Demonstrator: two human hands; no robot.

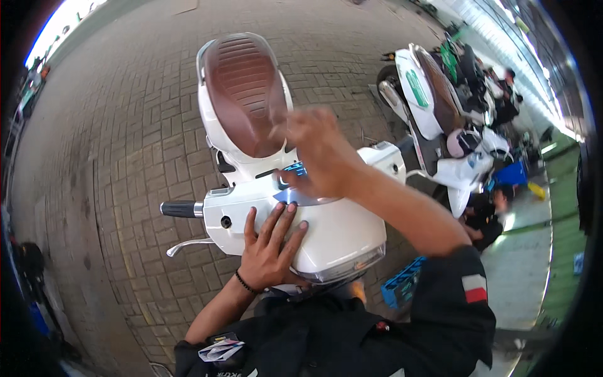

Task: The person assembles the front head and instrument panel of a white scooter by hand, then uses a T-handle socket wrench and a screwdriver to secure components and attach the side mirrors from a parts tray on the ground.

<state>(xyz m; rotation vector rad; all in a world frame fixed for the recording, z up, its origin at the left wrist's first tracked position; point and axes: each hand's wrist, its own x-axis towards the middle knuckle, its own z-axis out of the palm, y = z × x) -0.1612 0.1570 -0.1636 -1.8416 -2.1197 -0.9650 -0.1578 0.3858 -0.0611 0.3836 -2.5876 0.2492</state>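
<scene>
White plastic scooter handlebar cover (339, 235), long axis left-to-right: flat, spread left hand (269, 254) touches its near face; blurred right hand (319, 151) overlaps its far edge, grasp unclear.

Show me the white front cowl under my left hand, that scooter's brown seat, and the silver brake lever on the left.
White front cowl (341, 234): head view, on its bare surface.
Brown seat (245, 89): head view, on its ribbed middle.
Left brake lever (191, 244): head view, midway along it.

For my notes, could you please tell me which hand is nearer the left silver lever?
Left. The left hand lies on the white cover, right of the silver lever; the right hand is raised, farther right.
</scene>
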